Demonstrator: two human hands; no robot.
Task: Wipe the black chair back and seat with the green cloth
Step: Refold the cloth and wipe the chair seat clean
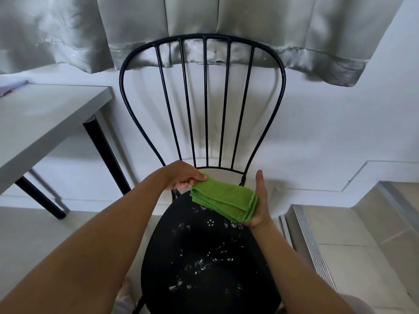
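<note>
A black metal chair stands in front of me, its curved back made of thin upright rods. Its round black seat carries white smears and specks. A folded green cloth hovers above the back of the seat, held between both hands. My left hand pinches the cloth's left end with thumb and fingers. My right hand lies palm-up under the cloth's right end, thumb pointing up. The cloth does not touch the seat.
A grey table with black legs stands at the left, close to the chair. Grey curtains hang behind the chair back against a white wall. A metal door track and tiled step lie at the right.
</note>
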